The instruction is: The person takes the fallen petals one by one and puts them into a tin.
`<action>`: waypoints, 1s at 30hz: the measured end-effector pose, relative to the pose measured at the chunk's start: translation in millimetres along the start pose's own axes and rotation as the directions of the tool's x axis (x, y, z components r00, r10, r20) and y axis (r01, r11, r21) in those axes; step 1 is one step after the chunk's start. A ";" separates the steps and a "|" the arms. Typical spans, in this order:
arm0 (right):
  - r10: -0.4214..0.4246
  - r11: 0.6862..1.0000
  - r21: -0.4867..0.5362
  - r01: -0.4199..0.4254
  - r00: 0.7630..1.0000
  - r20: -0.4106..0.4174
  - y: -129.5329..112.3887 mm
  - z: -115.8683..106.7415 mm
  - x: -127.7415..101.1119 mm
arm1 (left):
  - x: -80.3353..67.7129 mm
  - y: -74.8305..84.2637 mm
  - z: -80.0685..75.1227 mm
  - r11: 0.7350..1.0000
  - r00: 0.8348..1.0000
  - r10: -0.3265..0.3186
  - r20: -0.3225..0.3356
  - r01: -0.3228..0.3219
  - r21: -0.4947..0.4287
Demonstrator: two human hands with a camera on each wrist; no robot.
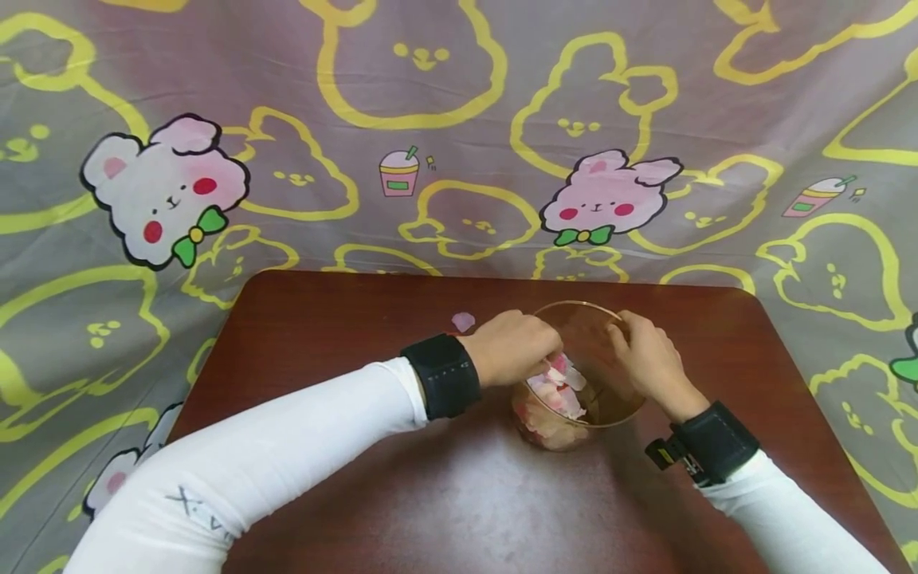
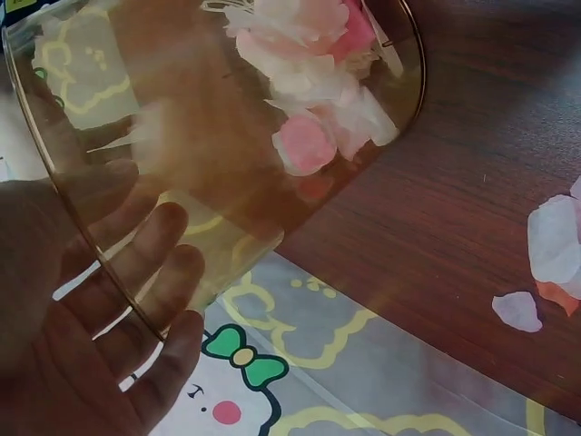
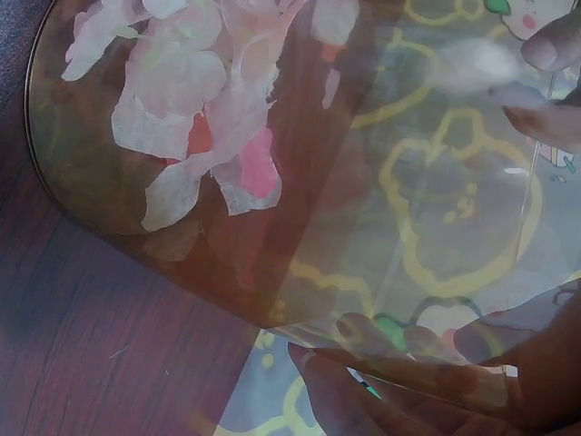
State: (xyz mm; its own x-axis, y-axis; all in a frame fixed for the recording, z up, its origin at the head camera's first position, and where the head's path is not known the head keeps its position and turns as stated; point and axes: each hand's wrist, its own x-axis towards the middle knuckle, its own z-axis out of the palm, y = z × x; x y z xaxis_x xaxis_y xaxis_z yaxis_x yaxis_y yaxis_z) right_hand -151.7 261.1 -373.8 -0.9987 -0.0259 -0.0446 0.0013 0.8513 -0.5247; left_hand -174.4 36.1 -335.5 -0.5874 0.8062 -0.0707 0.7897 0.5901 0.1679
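Observation:
A clear amber glass bowl (image 1: 608,410) with a gold rim stands on the table and holds a heap of pink and white petals (image 1: 562,396). My left hand (image 1: 512,344) reaches over the left rim, its curled fingers at a pink petal (image 1: 557,365) on the heap; the fingertips are partly hidden. On the far right side, my right hand (image 1: 649,359) grips the bowl's rim. Through the amber wall in the left wrist view, the right hand's fingers (image 2: 168,263) show. In the right wrist view, petals (image 3: 195,109) fill the upper left.
A loose pale petal (image 1: 463,321) lies on the reddish-brown table (image 1: 358,319), left of the bowl. More loose petals (image 2: 556,241) appear beside it in the left wrist view. A grey cloth (image 1: 459,151) with yellow outlines and cartoon rabbits hangs behind the table's far edge.

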 end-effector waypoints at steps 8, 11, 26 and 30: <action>0.006 1.000 -0.002 -0.006 1.000 0.004 0.5 0.5 -0.2 | -1.9 1.1 -4.1 1.000 0.999 -0.024 -0.039 0.025 0.015; 0.010 1.000 0.000 -0.010 1.000 0.004 -0.1 0.1 0.2 | -3.9 -3.3 -11.5 0.999 0.996 -0.042 -0.084 0.041 -0.016; 0.009 1.000 0.011 -0.009 1.000 0.003 -0.6 -0.4 -0.5 | -38.0 -69.9 -3.4 0.889 0.935 -0.337 -0.111 0.277 -0.365; 0.007 1.000 0.011 -0.007 1.000 0.002 0.7 -0.4 -0.2 | -50.4 -86.5 15.4 0.868 0.920 -0.382 -0.089 0.324 -0.377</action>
State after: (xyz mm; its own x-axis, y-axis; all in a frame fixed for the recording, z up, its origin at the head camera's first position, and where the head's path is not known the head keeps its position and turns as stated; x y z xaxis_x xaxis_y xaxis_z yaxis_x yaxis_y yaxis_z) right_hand -151.6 261.9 -373.8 -0.9985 -0.0208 -0.0498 0.0090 0.8459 -0.5333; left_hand -210.3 -54.9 -361.7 -0.8577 0.5126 -0.0412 0.4287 0.7569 0.4933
